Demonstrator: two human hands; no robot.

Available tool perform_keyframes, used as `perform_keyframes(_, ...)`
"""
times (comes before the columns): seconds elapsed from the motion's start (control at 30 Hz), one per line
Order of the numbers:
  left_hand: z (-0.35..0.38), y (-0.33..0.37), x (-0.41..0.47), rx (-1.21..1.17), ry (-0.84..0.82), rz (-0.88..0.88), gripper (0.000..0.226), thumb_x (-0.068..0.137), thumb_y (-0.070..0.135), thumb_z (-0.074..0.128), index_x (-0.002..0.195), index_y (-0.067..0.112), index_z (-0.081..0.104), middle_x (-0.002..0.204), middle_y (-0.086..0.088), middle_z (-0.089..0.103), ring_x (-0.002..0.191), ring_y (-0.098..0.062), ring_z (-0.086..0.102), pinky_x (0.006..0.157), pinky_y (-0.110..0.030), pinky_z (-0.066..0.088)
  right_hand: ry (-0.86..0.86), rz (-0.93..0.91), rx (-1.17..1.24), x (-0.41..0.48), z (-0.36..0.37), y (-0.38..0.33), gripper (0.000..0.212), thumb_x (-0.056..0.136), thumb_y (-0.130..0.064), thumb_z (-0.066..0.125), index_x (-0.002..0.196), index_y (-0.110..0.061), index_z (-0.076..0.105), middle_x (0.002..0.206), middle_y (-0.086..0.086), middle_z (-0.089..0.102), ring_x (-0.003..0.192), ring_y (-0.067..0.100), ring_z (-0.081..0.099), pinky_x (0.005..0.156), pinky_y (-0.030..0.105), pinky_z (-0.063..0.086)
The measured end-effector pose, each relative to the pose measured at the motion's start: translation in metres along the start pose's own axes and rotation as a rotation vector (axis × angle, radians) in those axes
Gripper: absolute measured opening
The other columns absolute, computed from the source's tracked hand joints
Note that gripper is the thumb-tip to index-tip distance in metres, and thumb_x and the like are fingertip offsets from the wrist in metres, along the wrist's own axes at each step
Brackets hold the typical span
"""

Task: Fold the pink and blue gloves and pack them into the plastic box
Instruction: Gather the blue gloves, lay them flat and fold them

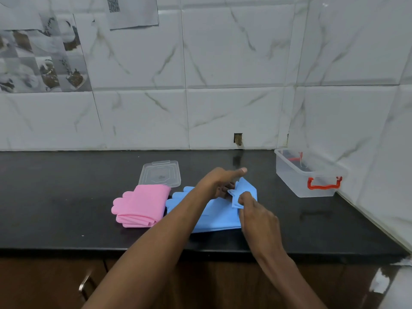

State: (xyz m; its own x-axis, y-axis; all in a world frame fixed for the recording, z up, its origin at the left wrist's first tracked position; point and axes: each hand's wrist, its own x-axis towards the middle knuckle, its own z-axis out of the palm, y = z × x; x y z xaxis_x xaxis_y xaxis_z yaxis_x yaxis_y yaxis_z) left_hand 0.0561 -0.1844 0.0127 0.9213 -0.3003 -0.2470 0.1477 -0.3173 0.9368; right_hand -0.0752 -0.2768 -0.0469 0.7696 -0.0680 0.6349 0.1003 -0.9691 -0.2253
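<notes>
Pinching blue gloves [215, 219], left hand [217, 181] and right hand [256, 214], folded pink gloves [142, 204] beside, lid [159, 173] behind

The folded gloves [140, 205] lie just left of the flat gloves [219, 218], the lid [159, 173] behind them, the box [298, 179] far right.

Both bare forearms reach forward and converge. The left hand [215, 182] has its thumb straight out and fingers curled on the blue glove [219, 218]; the right hand [256, 214] pinches its folded edge
</notes>
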Motion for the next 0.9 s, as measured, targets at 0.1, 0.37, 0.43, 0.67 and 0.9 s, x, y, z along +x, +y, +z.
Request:
perform_keyframes(0.1, -0.004, -0.003, 0.006, 0.075, 0.047, 0.007, 0.057, 0.074, 0.042, 0.081, 0.103, -0.004, 0.065, 0.092, -0.015, 0.067, 0.078, -0.025, 0.066, 0.058, -0.032, 0.057, 0.006, -0.079, 0.006, -0.003, 0.004, 0.000, 0.025, 0.075, -0.001, 0.071, 0.088, -0.014, 0.054, 0.068, 0.006, 0.057, 0.049, 0.015, 0.035, 0.045, 0.027, 0.031)
perform_keyframes(0.37, -0.008, -0.015, 0.018, 0.040, 0.093, -0.036, 0.022, 0.072, 0.008, 0.080, 0.067, 0.002, 0.059, 0.060, -0.010, 0.054, 0.038, -0.018, 0.053, 0.045, -0.024, 0.046, -0.102, -0.112, 0.079, -0.005, 0.007, 0.004, 0.028, 0.077, -0.009, 0.075, 0.096, -0.019, 0.056, 0.101, 0.006, 0.070, 0.078, 0.020, 0.069, 0.061, 0.028, 0.051)
perform_keyframes(0.43, -0.013, -0.018, 0.018, 0.002, 0.101, -0.046, 0.018, 0.070, 0.007, 0.075, 0.068, 0.003, 0.058, 0.063, -0.011, 0.051, 0.049, -0.023, 0.051, 0.054, -0.029, 0.046, -0.129, -0.049, 0.125, -0.007, 0.013, 0.008, 0.026, 0.090, -0.021, 0.062, 0.112, -0.021, 0.049, 0.120, 0.006, 0.063, 0.095, 0.024, 0.066, 0.073, 0.033, 0.050)
perform_keyframes(0.67, -0.016, -0.018, 0.008, 0.188, 0.171, 0.110, 0.007, 0.075, 0.000, 0.071, 0.069, 0.001, 0.067, 0.064, -0.013, 0.055, 0.051, -0.023, 0.047, 0.047, -0.026, 0.045, -0.262, -0.094, -0.034, -0.004, 0.019, 0.008, 0.025, 0.099, -0.021, 0.041, 0.119, -0.024, 0.056, 0.117, -0.003, 0.059, 0.104, 0.019, 0.055, 0.077, 0.031, 0.047)
perform_keyframes(0.9, -0.019, -0.021, 0.005, 0.424, 0.194, 0.201, 0.015, 0.076, 0.002, 0.079, 0.090, -0.002, 0.077, 0.089, -0.016, 0.075, 0.066, -0.020, 0.065, 0.072, -0.030, 0.059, -0.223, -0.148, 0.003, -0.010, 0.015, 0.009, 0.030, 0.096, -0.023, 0.039, 0.118, -0.022, 0.060, 0.119, -0.003, 0.060, 0.102, 0.016, 0.056, 0.080, 0.026, 0.045)
